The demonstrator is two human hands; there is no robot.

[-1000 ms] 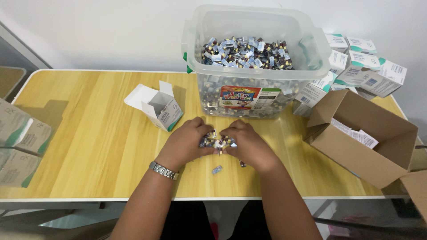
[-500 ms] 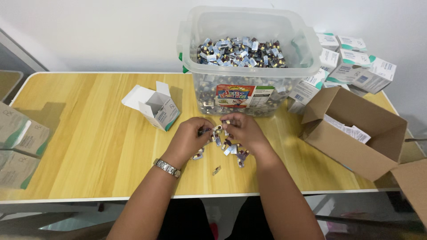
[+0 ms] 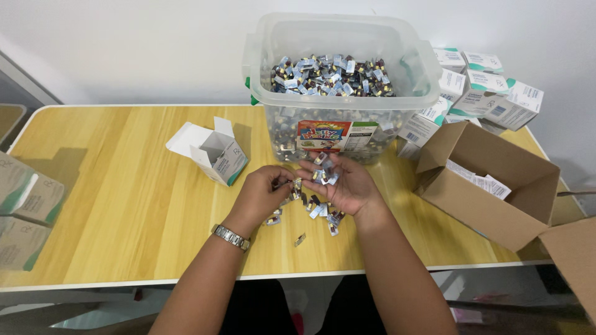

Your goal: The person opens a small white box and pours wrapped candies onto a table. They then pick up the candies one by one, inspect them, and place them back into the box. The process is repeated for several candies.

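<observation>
I see a small heap of silver foil sachets with dark and yellow print (image 3: pixel 316 208) lying on the pale wooden surface (image 3: pixel 124 211), right between my two hands and just in front of the big tub. My right hand (image 3: pixel 344 186) is turned palm up with its fingers spread loosely, and a few of the sachets rest on the fingers and palm — an open grip, cupping rather than pinching. My left hand (image 3: pixel 264 195), with a metal-link watch (image 3: pixel 231 237) at the wrist, lies knuckles up beside it, fingertips curled down onto a sachet at the edge of the heap; I cannot tell whether that grip actually closes on it. One stray sachet (image 3: pixel 300 239) lies apart, nearer the front edge. Behind the heap stands a clear plastic tub (image 3: pixel 261 74) filled with many more of the same sachets. To the left of the tub sits a small white and teal carton with its flaps open (image 3: pixel 217 158). To the right is an open brown cardboard box (image 3: pixel 496 205), and behind it a stack of closed white and teal cartons (image 3: pixel 490 87).
</observation>
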